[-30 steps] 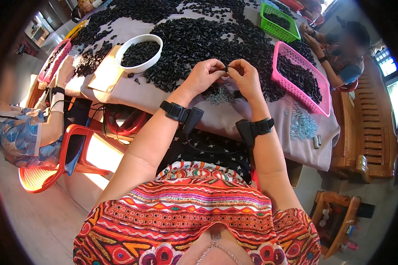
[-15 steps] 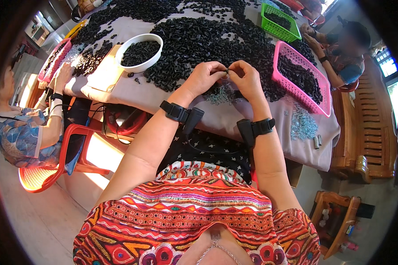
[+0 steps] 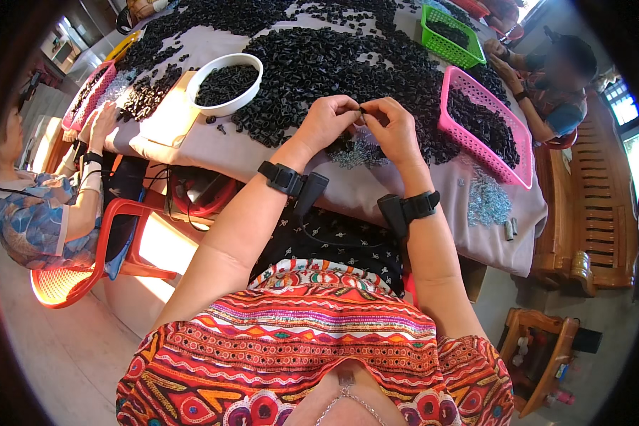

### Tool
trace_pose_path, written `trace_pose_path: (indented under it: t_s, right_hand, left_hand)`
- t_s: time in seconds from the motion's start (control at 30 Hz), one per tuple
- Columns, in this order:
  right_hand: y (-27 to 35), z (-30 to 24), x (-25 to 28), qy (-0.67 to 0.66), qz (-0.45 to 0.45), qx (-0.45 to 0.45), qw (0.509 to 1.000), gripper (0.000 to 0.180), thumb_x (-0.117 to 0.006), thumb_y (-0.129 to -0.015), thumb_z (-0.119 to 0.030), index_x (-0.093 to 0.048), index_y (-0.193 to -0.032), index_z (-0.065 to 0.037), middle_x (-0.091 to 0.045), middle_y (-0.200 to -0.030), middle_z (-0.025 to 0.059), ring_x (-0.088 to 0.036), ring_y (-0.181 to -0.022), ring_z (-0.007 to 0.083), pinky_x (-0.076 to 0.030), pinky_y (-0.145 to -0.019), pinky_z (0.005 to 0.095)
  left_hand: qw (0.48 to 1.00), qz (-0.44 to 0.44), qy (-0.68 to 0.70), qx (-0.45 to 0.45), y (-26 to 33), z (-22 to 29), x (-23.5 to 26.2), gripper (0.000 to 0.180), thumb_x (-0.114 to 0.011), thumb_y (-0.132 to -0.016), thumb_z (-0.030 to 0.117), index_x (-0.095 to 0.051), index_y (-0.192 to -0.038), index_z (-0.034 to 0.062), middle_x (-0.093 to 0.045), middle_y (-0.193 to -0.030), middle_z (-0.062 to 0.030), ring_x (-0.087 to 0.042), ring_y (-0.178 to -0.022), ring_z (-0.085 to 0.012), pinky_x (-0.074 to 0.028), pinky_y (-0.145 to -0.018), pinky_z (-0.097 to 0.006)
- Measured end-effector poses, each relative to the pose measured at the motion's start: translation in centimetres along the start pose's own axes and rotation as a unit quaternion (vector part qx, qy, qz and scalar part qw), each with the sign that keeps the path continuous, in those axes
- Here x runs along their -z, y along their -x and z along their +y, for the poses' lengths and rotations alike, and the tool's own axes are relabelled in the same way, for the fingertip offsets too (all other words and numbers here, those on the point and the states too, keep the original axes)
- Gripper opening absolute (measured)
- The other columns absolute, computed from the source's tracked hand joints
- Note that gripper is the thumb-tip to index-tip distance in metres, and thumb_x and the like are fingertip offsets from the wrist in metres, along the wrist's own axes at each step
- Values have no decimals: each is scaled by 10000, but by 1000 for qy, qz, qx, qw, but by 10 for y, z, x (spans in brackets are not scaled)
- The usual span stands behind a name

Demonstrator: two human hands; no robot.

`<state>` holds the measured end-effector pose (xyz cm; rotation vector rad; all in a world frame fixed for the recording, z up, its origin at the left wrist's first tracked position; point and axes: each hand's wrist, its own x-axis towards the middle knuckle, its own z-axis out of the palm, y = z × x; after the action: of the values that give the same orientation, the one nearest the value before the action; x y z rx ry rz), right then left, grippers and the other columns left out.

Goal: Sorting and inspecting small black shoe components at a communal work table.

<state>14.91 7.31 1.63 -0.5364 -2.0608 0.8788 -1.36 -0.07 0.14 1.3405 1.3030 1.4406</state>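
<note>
My left hand (image 3: 329, 121) and my right hand (image 3: 393, 128) meet above the near side of the table, thumbs and fingertips pinched together. Between them is a small black part (image 3: 363, 111), mostly covered by the fingers; its exact kind is too small to tell. Under the hands lies a little pile of small clear pieces (image 3: 356, 155). Just beyond spreads a wide heap of small black plastic parts (image 3: 319, 64).
A white round bowl (image 3: 256, 90) of black parts stands left, a pink basket (image 3: 524, 160) right, a green basket (image 3: 433, 44) farther back. Clear pieces (image 3: 488, 202) lie near the right table edge. People sit at both sides; a red chair (image 3: 110, 227) is at left.
My fingertips have shifted slightly, closing more over the small part. At the left, another person's hands have come together near the table edge.
</note>
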Motion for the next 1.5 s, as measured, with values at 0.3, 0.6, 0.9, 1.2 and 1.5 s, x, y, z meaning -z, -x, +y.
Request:
trace_pose_path:
  t_s: [0.3, 0.6, 0.9, 1.2, 1.5]
  right_hand:
    - [3, -11, -1, 197, -65, -2, 978, 335, -748, -791, -190, -659, -1080, -47, -661, -962, 139, -668, -828, 327, -542, -716, 398]
    - [4, -3, -5, 301, -38, 48, 952, 291, -750, -788, -259, -590, -921, -55, -634, -866, 121, -657, -790, 354, -533, -680, 443]
    - [4, -7, -2, 321, -40, 42, 945, 298, -750, -790, -277, -586, -906, -58, -639, -864, 118, -661, -792, 345, -533, -676, 436]
    - [6, 2, -7, 309, -40, 70, 948, 320, -744, -814, -339, -605, -879, -59, -651, -866, 114, -656, -765, 349, -525, -653, 437]
    - [-11, 10, 40, -208, 278, -129, 929, 445, -647, -970, -229, -505, -1336, -20, -594, -685, 61, -526, -496, 129, -410, -456, 289]
  left_hand:
    - [999, -9, 43, -7, -3, -2, -4, 155, -605, -965, 88, -676, -1045, -24, -723, -969, -78, -682, -843, -118, -552, -768, -252]
    - [997, -11, -76, -23, 0, -1, -5, 186, -609, -974, 138, -688, -1034, -20, -699, -877, -25, -608, -757, -70, -505, -701, -253]
    - [992, -31, -113, -42, -1, 1, -6, 238, -598, -982, 192, -692, -992, -26, -695, -845, -33, -595, -761, -67, -495, -705, -256]
    - [989, -26, -148, -3, 0, 1, -3, 295, -593, -989, 248, -694, -911, -17, -675, -738, -23, -600, -668, -73, -495, -649, -260]
    - [966, 178, -180, -55, -2, -9, 7, 233, -629, -953, 241, -690, -1039, 33, -711, -892, -70, -653, -757, -154, -524, -741, -282]
